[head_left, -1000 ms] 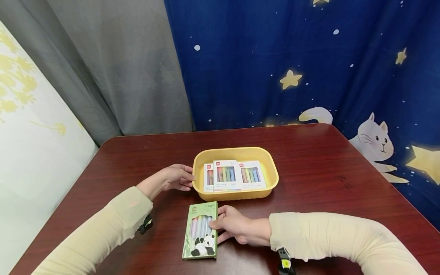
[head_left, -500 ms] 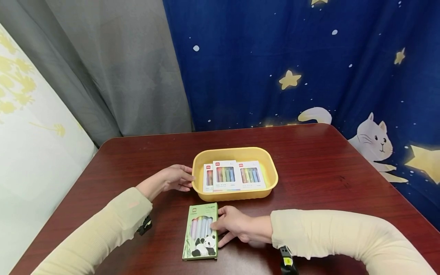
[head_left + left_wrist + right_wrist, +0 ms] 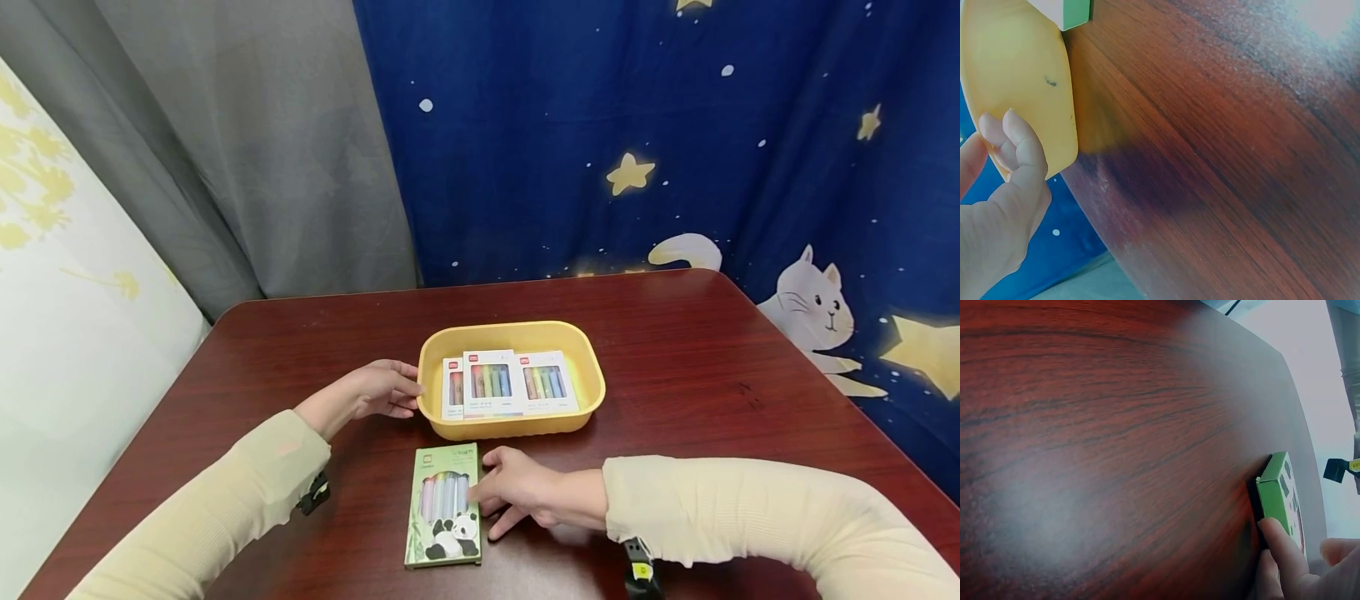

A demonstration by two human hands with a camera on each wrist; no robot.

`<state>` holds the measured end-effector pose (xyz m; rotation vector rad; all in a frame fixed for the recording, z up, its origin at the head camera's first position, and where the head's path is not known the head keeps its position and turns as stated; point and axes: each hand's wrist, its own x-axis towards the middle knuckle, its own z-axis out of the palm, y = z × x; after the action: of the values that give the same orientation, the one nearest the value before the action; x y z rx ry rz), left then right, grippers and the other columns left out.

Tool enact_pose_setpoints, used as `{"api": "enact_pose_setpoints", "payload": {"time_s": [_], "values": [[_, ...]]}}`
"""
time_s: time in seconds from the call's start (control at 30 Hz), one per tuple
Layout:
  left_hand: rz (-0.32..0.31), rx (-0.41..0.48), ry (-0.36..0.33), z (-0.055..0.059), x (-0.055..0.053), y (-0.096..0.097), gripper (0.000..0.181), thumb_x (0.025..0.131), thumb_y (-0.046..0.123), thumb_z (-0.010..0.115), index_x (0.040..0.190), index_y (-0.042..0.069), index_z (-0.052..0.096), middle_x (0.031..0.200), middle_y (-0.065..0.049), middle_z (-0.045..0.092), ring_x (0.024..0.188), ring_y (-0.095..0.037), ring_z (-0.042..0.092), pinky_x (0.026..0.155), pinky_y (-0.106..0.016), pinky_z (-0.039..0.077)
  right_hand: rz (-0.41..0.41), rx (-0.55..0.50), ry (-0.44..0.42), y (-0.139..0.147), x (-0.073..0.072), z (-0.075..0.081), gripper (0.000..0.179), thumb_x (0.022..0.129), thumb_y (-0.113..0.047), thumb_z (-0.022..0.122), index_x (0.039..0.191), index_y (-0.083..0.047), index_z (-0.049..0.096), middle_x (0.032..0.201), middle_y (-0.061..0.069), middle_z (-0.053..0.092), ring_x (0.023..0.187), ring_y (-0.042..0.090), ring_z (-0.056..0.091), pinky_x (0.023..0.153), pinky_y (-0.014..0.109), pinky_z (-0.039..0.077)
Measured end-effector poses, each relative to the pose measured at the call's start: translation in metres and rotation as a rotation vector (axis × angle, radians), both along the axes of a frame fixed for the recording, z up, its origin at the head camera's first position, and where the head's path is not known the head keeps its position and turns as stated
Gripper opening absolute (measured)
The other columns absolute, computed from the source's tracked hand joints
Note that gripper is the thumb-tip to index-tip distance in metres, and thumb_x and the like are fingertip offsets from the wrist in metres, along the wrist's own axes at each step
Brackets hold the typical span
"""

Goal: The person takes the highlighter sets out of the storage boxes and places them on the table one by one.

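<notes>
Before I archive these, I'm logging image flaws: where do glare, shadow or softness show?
Left wrist: strong glare at upper right on the tabletop, a dark shadow beside the yellow tray. Right wrist: pale glare at lower left. Head: small print on the green box is too soft to read.

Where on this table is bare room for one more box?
The widest bare patch of table lies between the yellow tray, the right sleeve and the table's right edge. Another lies beyond the left hand, toward the far left corner. Crowded: in front of the tray, where the right hand touches the panda pen box; and inside, where white boxes overlap.
</notes>
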<state>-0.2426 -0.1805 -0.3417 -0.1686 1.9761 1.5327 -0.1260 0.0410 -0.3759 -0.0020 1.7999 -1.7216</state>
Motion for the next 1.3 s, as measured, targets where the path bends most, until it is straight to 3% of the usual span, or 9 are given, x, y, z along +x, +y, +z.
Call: {"api": "enact_pose_setpoints", "payload": {"time_s": [0.27,0.43,0.73,1.03,1.3], "values": [[-0.001,-0.004,0.000,-0.001,0.000,-0.001,0.044,0.090,0.005,0.053,0.129,-0.003,0.035,0.083,-0.006,0.059,0.065,-0.011,0.058,0.069,-0.029,0.054,0.035,0.051,0.029,0.009,-0.004,0.004,0.051,0.081,-0.004,0.061,0.121,0.009,0.033,0.098,0.016,0.056,0.080,0.027,0.058,0.052,0.041,0.054],[-0.006,0.000,0.002,0.000,0.001,-0.002,0.044,0.090,0.005,0.053,0.129,-0.004,0.034,0.082,-0.006,0.059,0.065,-0.011,0.058,0.069,-0.029,0.054,0.078,0.128,0.065,0.014,-0.009,0.018,0.050,0.081,-0.008,0.062,0.122,0.006,0.037,0.099,0.013,0.057,0.082,0.026,0.058,0.049,0.040,0.053],[-0.009,0.013,-0.008,0.000,0.000,-0.002,0.044,0.090,0.004,0.053,0.129,-0.004,0.034,0.079,-0.004,0.059,0.066,-0.011,0.058,0.069,-0.029,0.054,0.131,0.152,0.071,0.022,-0.024,0.047,0.048,0.081,-0.011,0.063,0.122,0.004,0.041,0.105,0.014,0.060,0.086,0.029,0.062,0.050,0.040,0.054],[-0.008,0.005,-0.011,0.001,-0.003,-0.002,0.046,0.090,0.004,0.053,0.131,-0.003,0.033,0.085,-0.006,0.060,0.067,-0.012,0.058,0.073,-0.031,0.054,0.038,0.141,0.103,0.026,-0.055,0.076,0.049,0.086,-0.013,0.059,0.128,0.000,0.038,0.114,0.017,0.054,0.100,0.034,0.059,0.056,0.040,0.054],[0.008,-0.001,-0.024,0.000,-0.004,0.000,0.043,0.089,0.005,0.054,0.128,-0.002,0.037,0.086,-0.006,0.060,0.068,-0.013,0.058,0.071,-0.030,0.054,-0.011,0.166,0.085,0.031,-0.089,0.087,0.057,0.088,-0.017,0.058,0.136,-0.003,0.030,0.132,0.020,0.042,0.113,0.038,0.051,0.067,0.047,0.054]]}}
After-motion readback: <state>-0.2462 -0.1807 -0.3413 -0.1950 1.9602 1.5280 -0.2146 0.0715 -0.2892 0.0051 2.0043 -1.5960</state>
